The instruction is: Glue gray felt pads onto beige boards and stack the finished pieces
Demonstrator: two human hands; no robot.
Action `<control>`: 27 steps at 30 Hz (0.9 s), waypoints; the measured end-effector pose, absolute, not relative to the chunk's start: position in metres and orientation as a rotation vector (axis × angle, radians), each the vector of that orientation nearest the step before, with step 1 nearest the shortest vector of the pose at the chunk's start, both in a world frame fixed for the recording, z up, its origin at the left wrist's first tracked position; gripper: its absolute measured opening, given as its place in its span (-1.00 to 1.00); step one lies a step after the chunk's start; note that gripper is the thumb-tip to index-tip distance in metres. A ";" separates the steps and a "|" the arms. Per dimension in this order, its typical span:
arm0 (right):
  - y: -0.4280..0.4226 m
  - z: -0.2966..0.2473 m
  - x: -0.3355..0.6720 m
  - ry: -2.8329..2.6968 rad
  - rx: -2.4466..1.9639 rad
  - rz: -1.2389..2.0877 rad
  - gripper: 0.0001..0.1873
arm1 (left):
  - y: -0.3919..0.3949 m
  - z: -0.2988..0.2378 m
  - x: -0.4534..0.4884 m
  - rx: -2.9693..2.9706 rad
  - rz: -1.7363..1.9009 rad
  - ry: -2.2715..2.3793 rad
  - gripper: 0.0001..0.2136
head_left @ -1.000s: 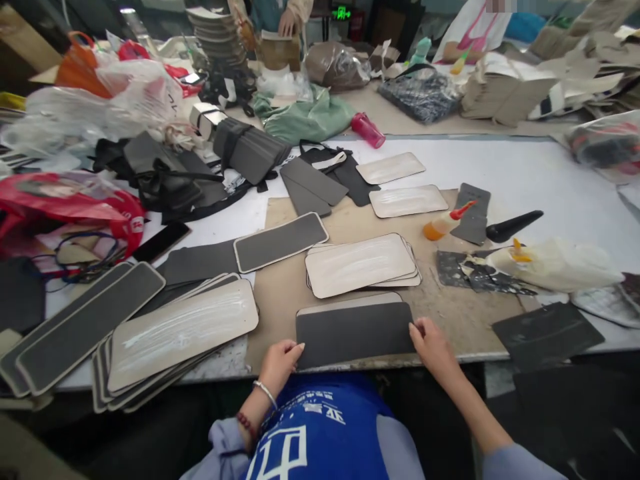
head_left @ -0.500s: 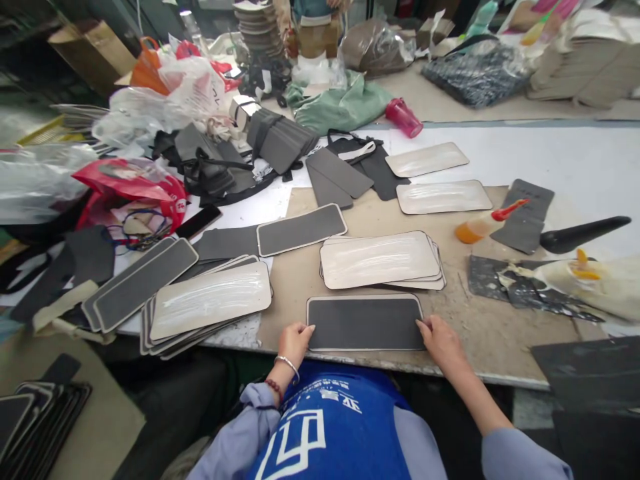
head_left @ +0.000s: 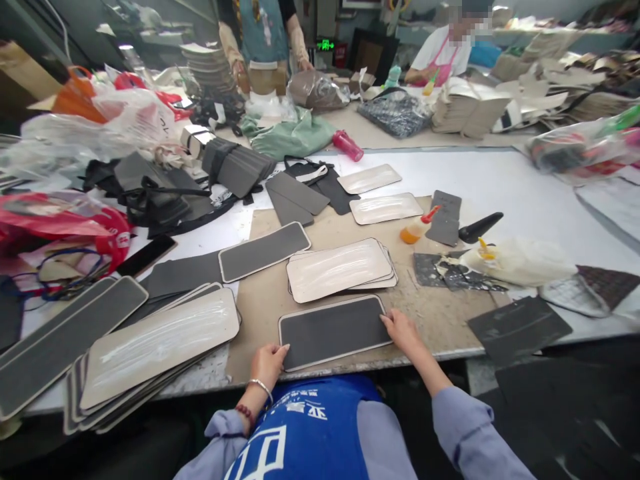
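Note:
A dark grey rectangular panel with a pale border (head_left: 333, 332) lies at the table's front edge, between my two hands. My left hand (head_left: 269, 365) pinches its lower left end between thumb and fingers. At the panel's right end, my right hand (head_left: 403, 330) grips the edge the same way. Just beyond it is a stack of cream panels (head_left: 340, 270), the top one streaked with something white and glossy. Another stack of cream-topped panels (head_left: 163, 343) sits to the left, overhanging the front edge. A single grey panel with a pale rim (head_left: 265, 251) rests between the stacks at the back.
A bottle of orange liquid with a red nozzle (head_left: 417, 225), a black-handled tool (head_left: 481, 228) and a whitish bag with a yellow tip (head_left: 515, 261) lie to the right. Plastic bags (head_left: 125, 113) crowd the left. Two people (head_left: 265, 33) are across the table.
My view has swung up and to the right, bringing the people at the back into sight. Both hands stay on the grey panel, which now appears tilted, its right end higher.

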State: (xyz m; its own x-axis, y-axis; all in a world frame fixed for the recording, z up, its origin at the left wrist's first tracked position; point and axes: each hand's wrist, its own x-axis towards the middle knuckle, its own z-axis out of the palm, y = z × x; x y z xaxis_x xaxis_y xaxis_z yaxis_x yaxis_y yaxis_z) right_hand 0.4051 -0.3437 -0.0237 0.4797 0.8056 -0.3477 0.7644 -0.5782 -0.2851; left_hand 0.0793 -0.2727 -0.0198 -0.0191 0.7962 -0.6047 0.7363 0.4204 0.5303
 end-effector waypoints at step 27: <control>-0.333 -0.037 0.421 -1.672 -2.730 0.701 -0.65 | -0.273 -0.003 0.094 1.414 0.011 1.902 -0.75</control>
